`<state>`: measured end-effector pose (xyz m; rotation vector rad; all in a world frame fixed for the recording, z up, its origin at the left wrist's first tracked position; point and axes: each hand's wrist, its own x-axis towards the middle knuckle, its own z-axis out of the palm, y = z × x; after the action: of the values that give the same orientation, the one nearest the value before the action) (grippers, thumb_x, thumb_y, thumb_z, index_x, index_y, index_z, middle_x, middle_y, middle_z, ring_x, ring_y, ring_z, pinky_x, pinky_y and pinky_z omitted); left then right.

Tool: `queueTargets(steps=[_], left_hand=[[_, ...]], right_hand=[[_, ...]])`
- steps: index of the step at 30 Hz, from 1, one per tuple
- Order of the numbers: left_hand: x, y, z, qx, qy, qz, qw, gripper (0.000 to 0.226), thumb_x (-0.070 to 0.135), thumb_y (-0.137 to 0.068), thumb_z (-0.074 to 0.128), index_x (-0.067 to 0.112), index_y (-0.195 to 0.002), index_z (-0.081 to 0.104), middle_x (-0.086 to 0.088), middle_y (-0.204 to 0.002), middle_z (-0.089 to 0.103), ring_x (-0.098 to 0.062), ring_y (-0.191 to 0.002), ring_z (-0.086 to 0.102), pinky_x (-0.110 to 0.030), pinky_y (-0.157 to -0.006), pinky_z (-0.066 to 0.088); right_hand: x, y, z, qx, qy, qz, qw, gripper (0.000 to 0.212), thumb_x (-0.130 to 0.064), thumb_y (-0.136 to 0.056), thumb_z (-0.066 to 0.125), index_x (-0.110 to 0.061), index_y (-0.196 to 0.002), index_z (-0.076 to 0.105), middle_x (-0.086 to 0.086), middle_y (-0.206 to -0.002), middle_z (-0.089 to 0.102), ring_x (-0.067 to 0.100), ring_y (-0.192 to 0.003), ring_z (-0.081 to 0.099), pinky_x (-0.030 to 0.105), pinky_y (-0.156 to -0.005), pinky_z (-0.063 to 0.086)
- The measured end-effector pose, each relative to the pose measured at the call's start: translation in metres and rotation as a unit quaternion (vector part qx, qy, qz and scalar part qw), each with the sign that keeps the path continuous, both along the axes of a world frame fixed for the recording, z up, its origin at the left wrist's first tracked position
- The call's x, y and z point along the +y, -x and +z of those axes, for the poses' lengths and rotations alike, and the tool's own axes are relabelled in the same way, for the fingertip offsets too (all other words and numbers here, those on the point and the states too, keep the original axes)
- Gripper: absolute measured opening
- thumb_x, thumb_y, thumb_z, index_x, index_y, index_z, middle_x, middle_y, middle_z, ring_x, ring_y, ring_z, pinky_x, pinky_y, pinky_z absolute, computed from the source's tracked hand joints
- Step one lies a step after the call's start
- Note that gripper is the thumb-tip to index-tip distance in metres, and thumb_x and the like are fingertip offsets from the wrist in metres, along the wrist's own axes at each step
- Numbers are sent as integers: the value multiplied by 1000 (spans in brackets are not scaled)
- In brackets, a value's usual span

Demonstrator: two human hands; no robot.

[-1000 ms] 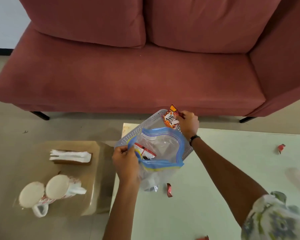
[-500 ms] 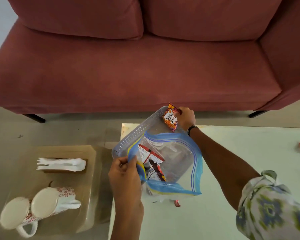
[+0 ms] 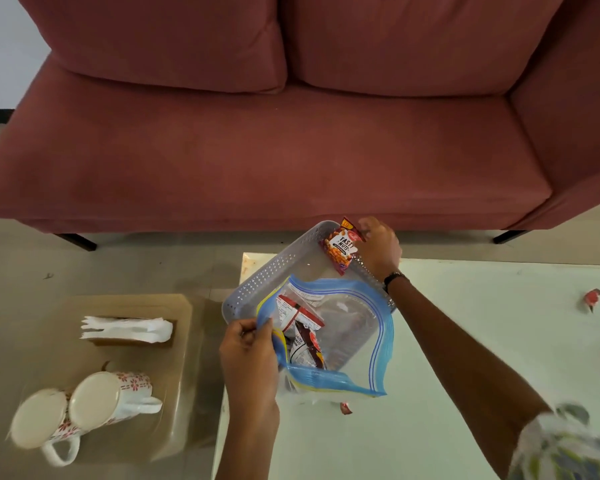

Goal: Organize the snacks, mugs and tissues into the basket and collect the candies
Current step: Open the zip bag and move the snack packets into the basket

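Observation:
A grey perforated basket (image 3: 267, 277) sits on the left corner of the pale table (image 3: 465, 358). My right hand (image 3: 378, 249) holds a red nut snack packet (image 3: 342, 247) over the basket's far end. My left hand (image 3: 248, 351) pinches the rim of a clear zip bag (image 3: 357, 327) with a blue seal; the bag stands open over the basket's near end, with snack packets (image 3: 302, 327) inside. Two white mugs with red flowers (image 3: 80, 410) and a stack of white tissues (image 3: 127, 329) lie on a low side table at left. One red candy (image 3: 591, 297) lies far right, another (image 3: 345, 407) below the bag.
A red sofa (image 3: 274, 150) fills the space beyond the table. The low translucent side table (image 3: 174, 341) stands on the floor to the left of the pale table. My right forearm crosses the table from the lower right.
The bag has opened wider and its snack packets show more. My right hand has lowered the nut packet slightly over the basket's far end. The camera has shifted nearer.

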<state>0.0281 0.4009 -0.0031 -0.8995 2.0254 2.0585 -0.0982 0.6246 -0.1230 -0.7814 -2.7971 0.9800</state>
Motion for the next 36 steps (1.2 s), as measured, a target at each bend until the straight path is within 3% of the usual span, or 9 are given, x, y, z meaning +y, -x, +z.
queueTargets(steps=[3, 6, 10, 14, 17, 19, 22, 28, 36], left_hand=[[3, -6, 5, -3, 11, -6, 1000, 24, 1, -89, 52, 6, -67, 44, 3, -30, 45, -4, -28, 34, -13, -34, 29], [-1, -15, 8, -11, 16, -6, 1000, 26, 3, -88, 53, 11, -65, 44, 5, -36, 46, -3, -31, 35, -14, -36, 30], [-9, -34, 15, -9, 29, -26, 999, 28, 4, -90, 52, 11, -65, 42, 4, -32, 46, -4, -29, 36, -12, -35, 29], [-11, -52, 21, -9, 59, -30, 998, 26, 1, -88, 53, 14, -67, 46, -4, -51, 49, -8, -40, 41, -23, -45, 33], [-8, -65, 22, -2, 76, -33, 997, 23, 3, -87, 55, 17, -70, 49, -8, -65, 52, -17, -56, 44, -29, -53, 36], [-6, -70, 24, 3, 84, -41, 996, 19, 4, -87, 56, 16, -72, 51, -9, -69, 54, -19, -61, 45, -29, -55, 37], [-5, -74, 25, 8, 94, -44, 995, 14, 5, -87, 56, 13, -76, 51, -11, -72, 55, -19, -62, 46, -26, -54, 37], [-2, -78, 25, 19, 98, -41, 994, 20, 9, -87, 57, 19, -72, 50, -8, -70, 56, -19, -60, 49, -26, -54, 39], [-1, -76, 23, 32, 121, -34, 992, 8, 10, -88, 58, 7, -82, 53, -4, -71, 57, -11, -60, 50, -6, -45, 38]], right_hand=[[-10, -43, 65, 90, 82, -18, 992, 27, -13, -80, 67, -18, -106, 63, -2, -99, 70, 16, -85, 66, 22, -68, 47], [-31, -106, 136, 156, 117, 20, 981, 12, -10, -80, 67, -15, -91, 68, -5, -84, 71, 10, -73, 65, 18, -68, 48], [-57, -172, 185, 25, 155, 147, 977, 7, -9, -77, 70, -17, -78, 71, -7, -72, 71, 2, -66, 64, 12, -67, 48], [-80, -187, 158, -191, 107, 250, 943, 11, -10, -79, 63, -12, -87, 71, 8, -94, 72, 21, -88, 64, 30, -79, 48], [-101, -177, 136, -259, -11, 314, 913, 26, -11, -86, 55, -4, -111, 60, 18, -116, 62, 32, -109, 56, 35, -89, 43], [-112, -168, 128, -264, -44, 339, 902, 31, -6, -90, 49, 1, -120, 52, 21, -122, 57, 35, -114, 53, 38, -93, 41], [-126, -159, 109, -270, -45, 334, 902, 28, -2, -91, 44, 4, -116, 55, 24, -121, 58, 37, -112, 55, 39, -91, 43], [-133, -158, 80, -275, -96, 304, 907, 27, -16, -94, 45, -8, -115, 59, 12, -121, 62, 30, -115, 56, 34, -92, 46], [-127, -162, 91, -226, -180, 296, 910, 26, -4, -93, 39, -8, -105, 62, 11, -108, 67, 28, -103, 63, 32, -81, 47]])
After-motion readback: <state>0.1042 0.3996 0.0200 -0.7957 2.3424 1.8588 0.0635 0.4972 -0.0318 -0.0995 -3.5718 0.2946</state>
